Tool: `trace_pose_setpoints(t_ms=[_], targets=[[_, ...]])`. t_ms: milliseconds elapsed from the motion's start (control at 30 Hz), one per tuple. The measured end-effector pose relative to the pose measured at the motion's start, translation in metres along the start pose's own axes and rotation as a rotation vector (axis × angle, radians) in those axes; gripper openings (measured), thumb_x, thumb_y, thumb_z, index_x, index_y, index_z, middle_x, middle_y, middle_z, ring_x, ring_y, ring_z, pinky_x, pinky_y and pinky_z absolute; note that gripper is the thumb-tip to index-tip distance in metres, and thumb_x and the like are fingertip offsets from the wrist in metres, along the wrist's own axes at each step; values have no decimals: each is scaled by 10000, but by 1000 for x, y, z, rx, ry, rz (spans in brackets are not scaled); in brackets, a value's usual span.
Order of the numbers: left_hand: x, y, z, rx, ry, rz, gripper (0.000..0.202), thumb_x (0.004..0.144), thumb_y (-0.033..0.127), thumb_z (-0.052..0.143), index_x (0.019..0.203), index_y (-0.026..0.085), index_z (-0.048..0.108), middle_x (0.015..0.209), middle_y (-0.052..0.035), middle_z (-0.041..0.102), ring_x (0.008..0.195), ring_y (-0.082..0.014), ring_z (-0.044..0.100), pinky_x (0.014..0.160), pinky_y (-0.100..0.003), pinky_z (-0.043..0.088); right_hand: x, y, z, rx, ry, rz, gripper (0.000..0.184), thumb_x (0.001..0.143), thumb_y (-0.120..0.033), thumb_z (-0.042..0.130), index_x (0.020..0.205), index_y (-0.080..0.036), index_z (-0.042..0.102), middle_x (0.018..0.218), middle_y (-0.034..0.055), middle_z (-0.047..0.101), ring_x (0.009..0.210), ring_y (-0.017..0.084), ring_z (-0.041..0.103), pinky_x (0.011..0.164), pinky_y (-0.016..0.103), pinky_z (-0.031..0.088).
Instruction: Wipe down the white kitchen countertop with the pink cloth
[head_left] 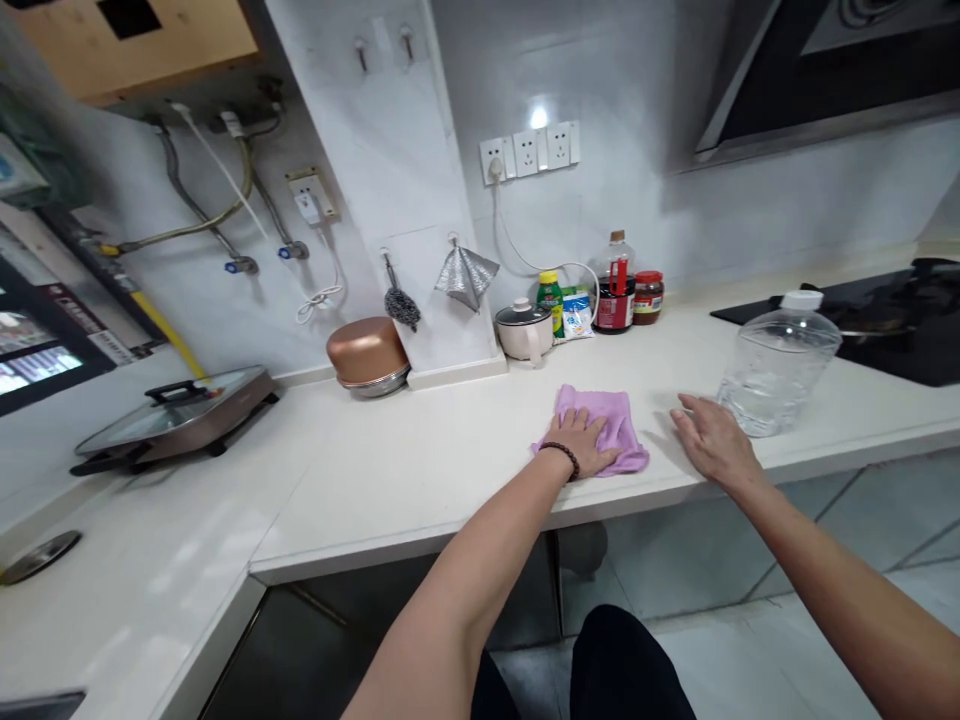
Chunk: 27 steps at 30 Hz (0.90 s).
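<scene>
A purple cloth (616,425) lies spread on the white countertop (420,460), close to its front edge. Pressed flat on the cloth is my left hand (579,443), fingers spread, a dark beaded bracelet at the wrist. My right hand (712,435) is at the counter's edge to the right of the cloth, holding nothing, with its fingers partly stretched out. Just beyond that hand stands a large clear plastic bottle (780,365) with a white cap and clear liquid inside. Whether the right hand touches the bottle I cannot tell.
Along the wall stand a small lidded pot (523,335), a green bottle (550,300), a sauce bottle (615,295) and a red-lidded jar (648,298). A copper-coloured pot (367,350) and an electric pan (180,415) are leftward. The black stove (900,340) is at right.
</scene>
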<state>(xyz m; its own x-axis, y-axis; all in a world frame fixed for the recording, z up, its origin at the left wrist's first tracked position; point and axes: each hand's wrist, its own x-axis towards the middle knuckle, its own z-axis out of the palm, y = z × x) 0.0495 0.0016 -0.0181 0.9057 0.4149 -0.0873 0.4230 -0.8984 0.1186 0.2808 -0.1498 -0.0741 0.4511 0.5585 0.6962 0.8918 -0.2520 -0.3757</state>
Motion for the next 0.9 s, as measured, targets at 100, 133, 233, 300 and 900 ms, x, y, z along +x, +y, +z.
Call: trace_pose_setpoints(t_ms=[100,133,233,300,900], targets=[[-24,-59,-12,-15,44,-151,901,955,776,284,1709,292,196,1795,-90,138,1643,-340,115,1303,-576,149,2,7,1,-19,-46,6,633,1051,-571,331,1330,-100,650,1306,230,662,1341,365,543,1166,539,424],[-37,-84,-18,-8,64,-224,876,966,748,294,1706,286,211,1788,-94,173,1637,-334,145,1299,-569,167,2,9,1,-25,-59,7,637,1050,-575,325,1328,-102,649,1307,232,662,1347,363,541,1174,526,415],[-92,-169,-35,32,130,-431,788,1004,657,297,1692,273,266,1734,-111,332,1594,-323,280,1276,-544,225,4,12,1,-35,-80,12,651,1039,-587,313,1315,-105,652,1308,236,664,1336,366,553,1193,497,395],[-144,-229,-42,57,168,-558,736,1022,616,271,1682,292,296,1684,-97,430,1549,-318,366,1256,-524,264,4,12,1,-33,-79,17,669,1032,-598,305,1298,-95,657,1299,242,669,1321,381,563,1194,505,394],[-185,-300,-56,212,90,-908,679,1048,481,210,1539,97,481,1567,-298,501,1452,-434,470,1114,-635,379,-1,20,7,-16,-125,2,683,1000,-709,360,1317,-186,665,1369,182,665,1294,404,587,1142,546,458]])
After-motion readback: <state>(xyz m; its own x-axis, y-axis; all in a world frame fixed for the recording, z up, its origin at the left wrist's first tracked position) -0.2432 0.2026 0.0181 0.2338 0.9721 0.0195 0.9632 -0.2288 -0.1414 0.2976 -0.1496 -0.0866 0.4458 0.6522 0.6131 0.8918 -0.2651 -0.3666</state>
